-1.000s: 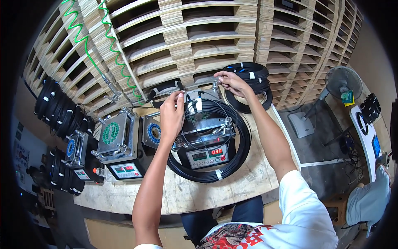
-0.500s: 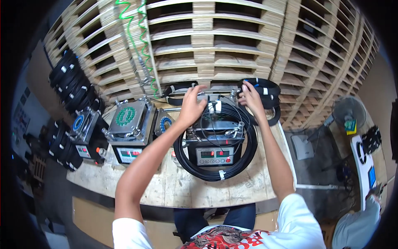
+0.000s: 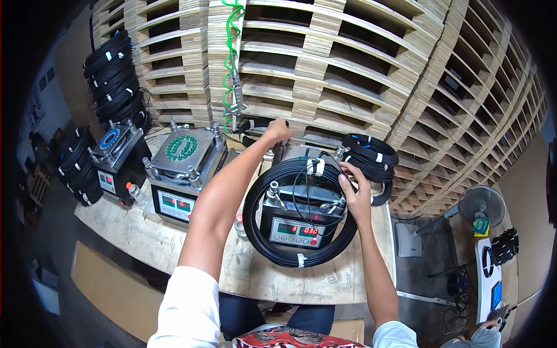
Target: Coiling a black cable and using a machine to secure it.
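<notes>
The big coil of black cable is on the wooden table, making a ring around the front of a metal box with red lights on it. White tags wrap the ring at its top and bottom, and thin loose bits of cable dangle inside it.

The right hand touches the top right part of the ring with bent fingers. I cannot tell if it is gripping the cable. The left hand reaches to the back of the table, next to a smaller black coil. Its fingers are curled, but I cannot tell if they hold anything.

Just behind the right hand sits a pile of black coils. To the left is a box with a green ring on top, then a bottle with an orange cap, then a box with a blue ring on top. A tall pile of coils stands at the far left. A curly green hose hangs in front of the stacked wood pallets. A fan stands off to the right.
</notes>
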A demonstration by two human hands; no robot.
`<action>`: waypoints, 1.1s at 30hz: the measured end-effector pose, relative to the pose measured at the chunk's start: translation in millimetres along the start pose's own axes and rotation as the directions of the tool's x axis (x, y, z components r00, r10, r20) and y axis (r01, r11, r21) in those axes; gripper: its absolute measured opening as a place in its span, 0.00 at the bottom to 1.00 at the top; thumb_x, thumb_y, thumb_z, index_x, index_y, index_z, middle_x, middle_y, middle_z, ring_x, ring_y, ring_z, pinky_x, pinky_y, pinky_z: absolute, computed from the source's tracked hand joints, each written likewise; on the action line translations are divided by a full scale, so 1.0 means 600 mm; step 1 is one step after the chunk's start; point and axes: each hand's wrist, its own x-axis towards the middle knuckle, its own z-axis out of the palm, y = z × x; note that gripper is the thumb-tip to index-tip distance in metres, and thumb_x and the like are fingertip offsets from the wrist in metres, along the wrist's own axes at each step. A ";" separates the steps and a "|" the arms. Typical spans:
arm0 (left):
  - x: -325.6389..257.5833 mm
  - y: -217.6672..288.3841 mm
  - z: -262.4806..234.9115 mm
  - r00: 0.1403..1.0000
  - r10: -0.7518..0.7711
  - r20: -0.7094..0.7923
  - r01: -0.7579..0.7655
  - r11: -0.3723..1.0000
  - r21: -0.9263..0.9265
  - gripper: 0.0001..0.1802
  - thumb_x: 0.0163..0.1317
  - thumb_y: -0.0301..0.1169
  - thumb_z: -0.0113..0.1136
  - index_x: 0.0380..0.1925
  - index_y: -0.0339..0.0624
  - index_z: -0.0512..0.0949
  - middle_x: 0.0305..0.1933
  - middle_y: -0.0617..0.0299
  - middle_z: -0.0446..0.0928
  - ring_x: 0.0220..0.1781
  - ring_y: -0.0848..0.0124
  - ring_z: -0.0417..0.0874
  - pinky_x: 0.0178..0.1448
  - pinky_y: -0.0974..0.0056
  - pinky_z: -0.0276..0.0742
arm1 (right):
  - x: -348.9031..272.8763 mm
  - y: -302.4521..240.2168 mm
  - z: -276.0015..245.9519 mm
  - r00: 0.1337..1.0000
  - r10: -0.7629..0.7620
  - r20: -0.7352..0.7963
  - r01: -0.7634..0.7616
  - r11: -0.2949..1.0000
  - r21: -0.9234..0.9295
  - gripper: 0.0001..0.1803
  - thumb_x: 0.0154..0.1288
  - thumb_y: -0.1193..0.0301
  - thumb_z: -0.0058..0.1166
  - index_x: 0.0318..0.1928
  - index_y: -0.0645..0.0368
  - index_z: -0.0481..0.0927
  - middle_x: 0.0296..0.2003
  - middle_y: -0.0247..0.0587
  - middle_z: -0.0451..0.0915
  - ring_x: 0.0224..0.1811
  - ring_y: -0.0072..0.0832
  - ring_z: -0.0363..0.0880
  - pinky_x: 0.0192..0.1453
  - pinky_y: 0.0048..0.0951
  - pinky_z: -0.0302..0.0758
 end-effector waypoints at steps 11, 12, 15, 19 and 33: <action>-0.005 -0.066 -0.015 0.939 -0.305 0.156 0.321 0.626 -0.711 0.12 0.72 0.31 0.54 0.41 0.29 0.74 0.33 0.53 0.80 0.25 0.60 0.80 0.26 0.50 0.81 | -0.002 -0.009 0.007 0.995 0.055 -0.087 -0.047 0.995 0.091 0.23 0.65 0.76 0.55 0.61 0.60 0.74 0.45 0.40 0.81 0.48 0.26 0.77 0.57 0.27 0.70; -0.015 -0.065 -0.007 0.938 -0.306 0.164 0.327 0.625 -0.708 0.12 0.72 0.31 0.54 0.41 0.29 0.74 0.33 0.53 0.80 0.25 0.60 0.80 0.26 0.50 0.81 | -0.002 -0.004 0.005 0.994 0.062 -0.089 -0.055 0.995 0.089 0.23 0.65 0.76 0.55 0.61 0.60 0.74 0.45 0.40 0.81 0.48 0.26 0.77 0.57 0.27 0.70; -0.028 -0.090 0.014 0.970 -0.237 0.056 0.170 0.495 -0.852 0.14 0.75 0.34 0.49 0.34 0.36 0.78 0.28 0.57 0.81 0.22 0.66 0.79 0.25 0.58 0.79 | 0.000 -0.004 0.003 0.994 0.030 -0.101 -0.022 0.997 0.079 0.22 0.65 0.76 0.55 0.60 0.61 0.75 0.43 0.40 0.81 0.46 0.26 0.78 0.55 0.27 0.71; -0.032 -0.099 0.024 0.983 -0.184 -0.015 0.106 0.630 -0.770 0.14 0.74 0.36 0.51 0.36 0.35 0.77 0.31 0.59 0.80 0.25 0.70 0.77 0.28 0.64 0.75 | 0.001 -0.010 0.008 0.995 0.024 -0.096 -0.015 0.996 0.092 0.20 0.65 0.75 0.55 0.58 0.62 0.76 0.43 0.41 0.82 0.45 0.25 0.78 0.54 0.26 0.72; -0.021 -0.109 0.064 0.921 -0.293 -0.257 0.015 0.687 -0.726 0.29 0.57 0.60 0.68 0.28 0.42 0.82 0.24 0.68 0.75 0.22 0.77 0.70 0.23 0.68 0.64 | -0.002 -0.001 0.011 0.993 0.043 -0.110 -0.032 0.994 0.104 0.23 0.66 0.75 0.56 0.61 0.62 0.72 0.43 0.42 0.83 0.42 0.23 0.77 0.51 0.25 0.73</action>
